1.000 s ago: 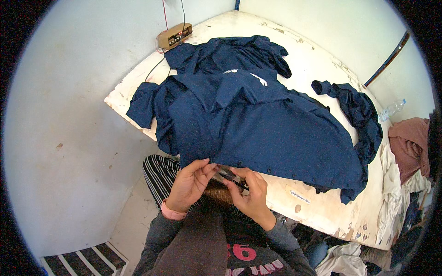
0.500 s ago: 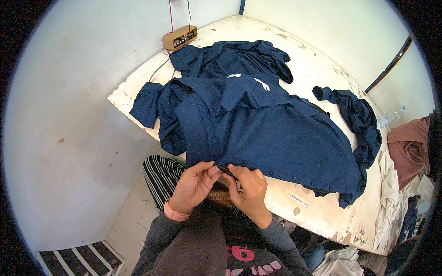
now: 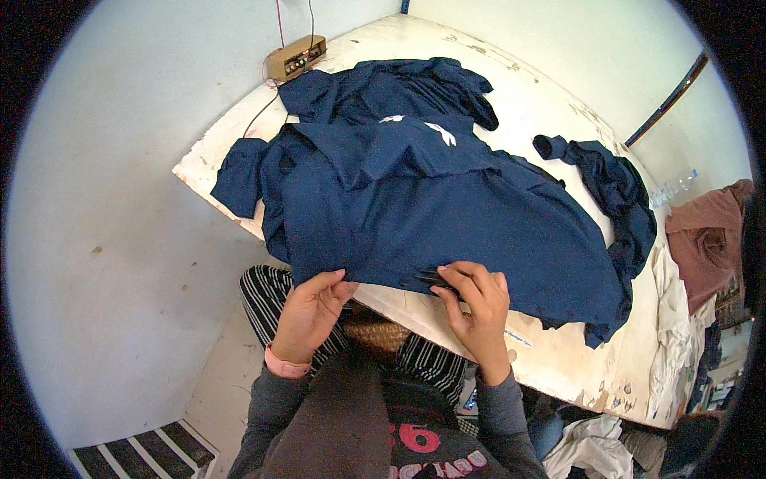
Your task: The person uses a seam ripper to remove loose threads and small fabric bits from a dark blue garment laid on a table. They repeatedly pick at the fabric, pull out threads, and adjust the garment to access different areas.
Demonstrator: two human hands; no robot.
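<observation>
A dark navy button shirt (image 3: 447,219) lies spread over the table, its front edge running along the near side. My left hand (image 3: 306,315) pinches that edge near its left end between thumb and fingertips. Farther right, my right hand (image 3: 481,307) is closed around small dark thread snips (image 3: 431,277). Their thin points face left, over the shirt's edge. The fingers partly cover the snips, and whether the blades touch a thread is too small to tell. White marks (image 3: 441,134) show on the raised fold of the shirt.
The pale, worn table (image 3: 586,375) meets the walls at left and back. A tan box with knobs (image 3: 297,57) and cables stands at the far left. Another navy garment piece (image 3: 610,184), a plastic bottle (image 3: 674,188), brown cloth (image 3: 706,235) and white cloth (image 3: 670,335) lie rightward.
My right hand has moved right along the shirt's edge with the snips, away from my left hand. My left hand has shifted slightly left and up. The view has shifted a little.
</observation>
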